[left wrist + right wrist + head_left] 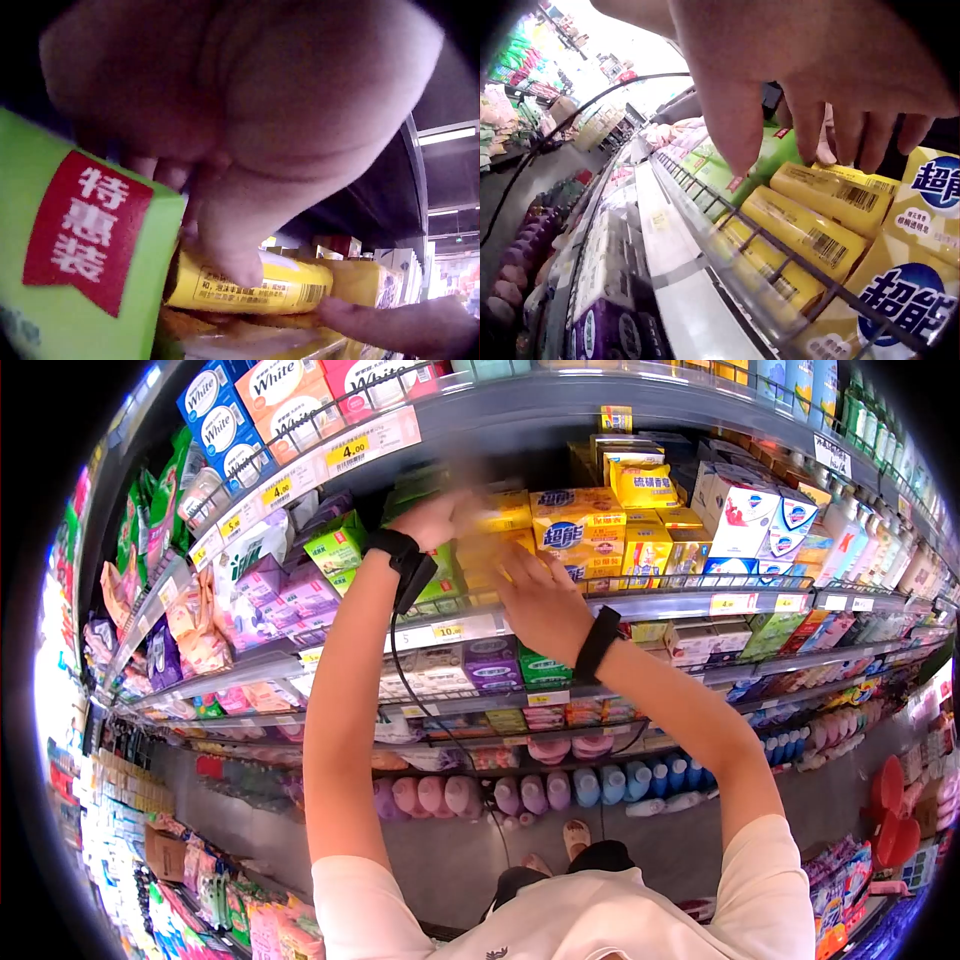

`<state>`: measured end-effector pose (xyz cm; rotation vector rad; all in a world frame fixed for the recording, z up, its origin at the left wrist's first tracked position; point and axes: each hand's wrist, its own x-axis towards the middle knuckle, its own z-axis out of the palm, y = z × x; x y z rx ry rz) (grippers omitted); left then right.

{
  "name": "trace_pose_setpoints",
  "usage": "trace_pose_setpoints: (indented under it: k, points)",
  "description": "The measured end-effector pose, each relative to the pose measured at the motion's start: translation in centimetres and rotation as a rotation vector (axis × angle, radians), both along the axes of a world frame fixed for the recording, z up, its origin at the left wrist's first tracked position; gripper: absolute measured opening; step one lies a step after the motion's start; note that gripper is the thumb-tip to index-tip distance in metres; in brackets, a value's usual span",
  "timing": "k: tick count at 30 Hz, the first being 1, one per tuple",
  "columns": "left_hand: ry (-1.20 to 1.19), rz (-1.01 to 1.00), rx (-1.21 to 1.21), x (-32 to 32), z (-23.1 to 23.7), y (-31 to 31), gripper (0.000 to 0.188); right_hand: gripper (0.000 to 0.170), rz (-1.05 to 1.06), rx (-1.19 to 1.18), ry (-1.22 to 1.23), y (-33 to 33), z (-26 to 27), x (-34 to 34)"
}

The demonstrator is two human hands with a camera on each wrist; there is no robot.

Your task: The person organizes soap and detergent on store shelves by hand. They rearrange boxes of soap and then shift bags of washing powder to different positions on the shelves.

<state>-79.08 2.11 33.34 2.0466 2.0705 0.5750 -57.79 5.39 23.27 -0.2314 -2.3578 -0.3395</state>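
Observation:
My left hand (432, 522), blurred in the head view, reaches into the shelf. Its thumb (234, 251) lies on a yellow soap pack (296, 289) with a barcode, while its other fingers curl down behind, partly hidden; it grips the pack. The right hand (545, 605) hovers at the shelf front, fingers extended and slightly spread over several yellow packs (806, 232) in a row. In the left wrist view one of its fingertips (341, 307) comes right at the pack's end. A green box (82, 247) with a red label stands beside the left hand.
A wire rail (780, 266) runs along the shelf's front edge. Larger yellow soap boxes (578, 525) stand right of the hands, green boxes (338, 545) left. The upper shelf (450, 420) overhangs the left hand. A cable (425, 705) hangs from the left wrist.

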Motion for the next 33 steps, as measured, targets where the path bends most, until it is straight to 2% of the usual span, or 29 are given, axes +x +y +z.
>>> trace_pose_setpoints:
  k: [3, 6, 8, 9, 11, 12, 14, 16, 19, 23, 28, 33]
  points:
    - [0.024, 0.058, 0.152, 0.8, -0.7, -1.1, 0.055, 0.050, 0.073, -0.130, -0.028, -1.7, 0.0, 1.9]
    - [0.457, 0.203, 0.728, 4.3, -3.2, -4.5, 0.052, 0.051, 0.236, -0.368, -0.106, -4.8, 1.0, 5.1]
    - [0.296, 0.248, 0.868, 10.2, -4.4, -9.8, 0.042, 0.049, 0.370, -0.554, -0.147, -6.7, 0.3, 7.0]
    - [0.207, 0.249, 0.851, 12.3, -5.1, -13.2, 0.036, 0.045, 0.422, -0.635, -0.149, -7.6, -0.3, 7.8]
    - [0.025, 0.264, 0.836, 15.9, -8.9, -19.2, 0.029, 0.027, 0.670, -0.862, 0.049, -8.7, -1.5, 8.6]
    - [-0.065, 0.305, 0.825, 17.6, -10.8, -21.8, 0.029, 0.020, 0.565, -1.104, 0.065, -9.5, -2.5, 9.4]
    - [-0.156, 0.453, 0.765, 20.4, -14.9, -25.5, 0.025, 0.014, 0.465, -1.293, 0.140, -9.9, -5.3, 9.5]
    - [-0.275, 0.574, 0.573, 22.3, -18.6, -28.2, 0.021, 0.012, 0.466, -1.501, 0.063, -10.5, -8.7, 9.0]
    - [-0.380, 0.674, 0.382, 24.5, -22.0, -31.4, 0.018, 0.013, 0.519, -1.376, -0.232, -13.1, -11.4, 7.7]
    - [-0.367, 0.661, 0.355, 24.1, -22.9, -32.9, 0.017, 0.015, 0.641, -1.040, -0.416, -16.6, -11.9, 5.9]
    - [-0.278, 0.634, 0.454, 20.6, -22.1, -34.3, 0.018, 0.015, 0.591, -0.982, -0.372, -21.1, -10.9, 3.7]
    - [-0.286, 0.539, 0.441, 16.2, -21.0, -40.2, 0.018, 0.014, 0.453, -1.007, -0.262, -26.8, -9.7, 1.7]
